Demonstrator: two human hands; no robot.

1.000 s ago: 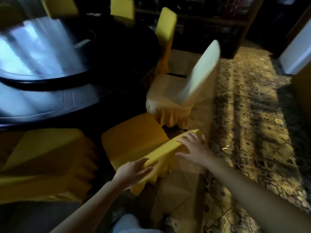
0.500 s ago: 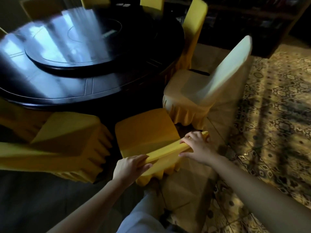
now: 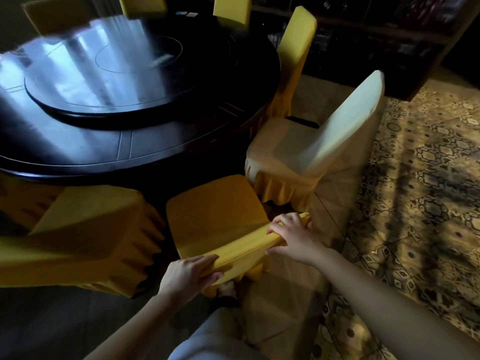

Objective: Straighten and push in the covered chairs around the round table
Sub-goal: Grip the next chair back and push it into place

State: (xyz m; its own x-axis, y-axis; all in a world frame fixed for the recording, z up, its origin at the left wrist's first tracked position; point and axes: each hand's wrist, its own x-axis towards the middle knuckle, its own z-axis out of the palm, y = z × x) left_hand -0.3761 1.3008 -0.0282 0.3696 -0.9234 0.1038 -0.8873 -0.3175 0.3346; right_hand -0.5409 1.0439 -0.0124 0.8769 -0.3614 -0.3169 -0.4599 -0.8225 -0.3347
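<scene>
A patterned gold-and-dark rug [image 3: 420, 193] covered the floor at right. Beyond the rug's far edge stood a dark wooden shelving unit [image 3: 376, 35], contents indistinct. Just beside the rug's near-left edge lay pale floor tiles [image 3: 283, 315].

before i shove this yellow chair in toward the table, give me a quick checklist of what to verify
1. Left hand grips the top of the yellow chair backrest: ok.
2. Right hand grips the other end of the same backrest: ok.
3. Seat faces the round table, front edge near its rim: ok.
4. Gap to the neighbouring yellow chair on the left: ok, they are apart.
5. Gap to the pale chair on the right: cannot tell, its skirt looks very close to the seat corner.
6. Floor under the table clear for the legs: cannot tell, too dark.
</scene>
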